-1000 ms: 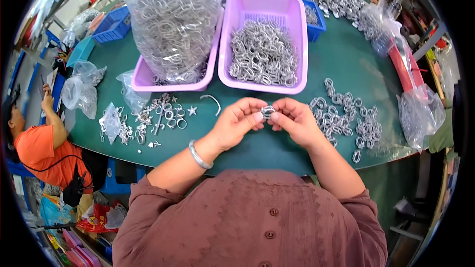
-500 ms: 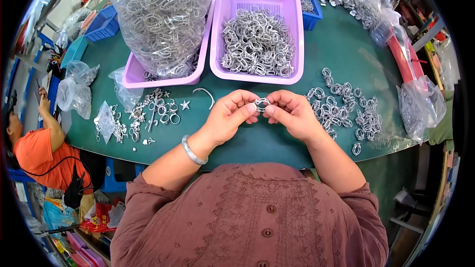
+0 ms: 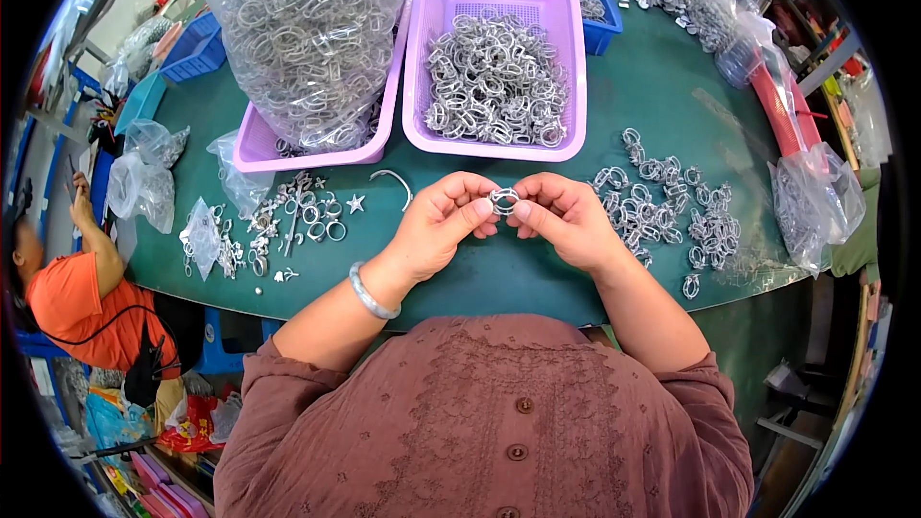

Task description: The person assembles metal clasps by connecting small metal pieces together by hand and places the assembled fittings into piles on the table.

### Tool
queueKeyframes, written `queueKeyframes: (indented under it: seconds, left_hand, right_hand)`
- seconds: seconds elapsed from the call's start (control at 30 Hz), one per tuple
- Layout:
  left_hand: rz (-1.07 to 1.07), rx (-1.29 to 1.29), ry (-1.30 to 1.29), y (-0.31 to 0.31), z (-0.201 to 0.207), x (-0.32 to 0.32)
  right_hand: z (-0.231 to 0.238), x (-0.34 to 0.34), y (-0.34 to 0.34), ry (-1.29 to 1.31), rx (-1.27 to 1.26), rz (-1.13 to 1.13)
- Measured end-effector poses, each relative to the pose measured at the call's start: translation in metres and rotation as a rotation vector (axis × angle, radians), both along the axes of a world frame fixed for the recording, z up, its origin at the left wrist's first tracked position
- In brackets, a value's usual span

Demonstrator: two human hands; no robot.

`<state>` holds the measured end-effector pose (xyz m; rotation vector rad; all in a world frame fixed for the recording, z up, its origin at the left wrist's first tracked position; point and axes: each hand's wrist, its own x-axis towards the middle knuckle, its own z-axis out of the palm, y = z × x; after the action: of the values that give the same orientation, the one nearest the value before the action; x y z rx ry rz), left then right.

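Between both hands, just above the green table, I hold a silver metal ring. My left hand pinches its left side with thumb and fingers; a pale bangle circles that wrist. My right hand pinches the ring's right side. Several similar rings lie in a loose pile to the right of my right hand. Beyond my hands stands a lilac basket with a heap of rings in it. A curved metal strip lies beside my left hand.
Left of it, another lilac basket bears a big clear bag of rings. Small rings, stars and other metal pieces lie on the left. A blue bin and a metal heap are at the back. A person in orange works at far left.
The ring is turned slightly between my fingertips. Both hands stay in nearly the same place, and the whole view has shifted a little.
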<state>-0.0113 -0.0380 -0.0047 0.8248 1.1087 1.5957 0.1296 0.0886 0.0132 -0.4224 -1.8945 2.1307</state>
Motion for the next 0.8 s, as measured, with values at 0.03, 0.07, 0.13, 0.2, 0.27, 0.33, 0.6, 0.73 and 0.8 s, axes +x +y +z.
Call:
queueKeyframes:
  seconds: [0.03, 0.07, 0.13, 0.2, 0.27, 0.33, 0.6, 0.73, 0.8]
  left_hand:
    - [0.003, 0.0, 0.011, 0.0, 0.0005, 0.0]
    - [0.003, 0.001, 0.011, 0.0001, 0.0005, 0.0002]
    - [0.002, 0.01, 0.016, 0.0004, 0.0003, 0.0005]
    - [-0.004, 0.001, 0.005, -0.0002, 0.0004, -0.0011]
    - [-0.011, -0.007, -0.007, -0.0001, 0.0004, -0.0021]
    - [-0.008, -0.014, -0.031, -0.0006, 0.0004, -0.002]
    - [-0.016, -0.033, -0.079, -0.0015, -0.0021, -0.0022]
    - [-0.013, -0.044, -0.097, -0.0019, -0.0005, -0.0026]
    - [-0.015, -0.047, -0.113, -0.0019, -0.0003, -0.0023]
  right_hand:
    - [-0.0005, 0.0, 0.0002, 0.002, 0.007, 0.0]
    - [-0.0009, 0.0, 0.0003, 0.004, 0.013, -0.001]
    - [-0.0012, 0.0003, 0.0005, -0.004, -0.001, -0.005]
    - [-0.0016, 0.0003, 0.0005, -0.012, -0.015, -0.01]
    - [-0.0024, 0.0, 0.0006, -0.015, -0.029, -0.01]
    - [-0.0031, -0.0005, 0.0014, 0.003, -0.037, -0.007]
    - [-0.0052, -0.0013, 0.0017, 0.014, -0.053, -0.009]
    - [-0.007, -0.0009, 0.0013, 0.016, -0.066, -0.011]
    - [-0.0075, -0.001, 0.0012, 0.033, -0.072, -0.005]
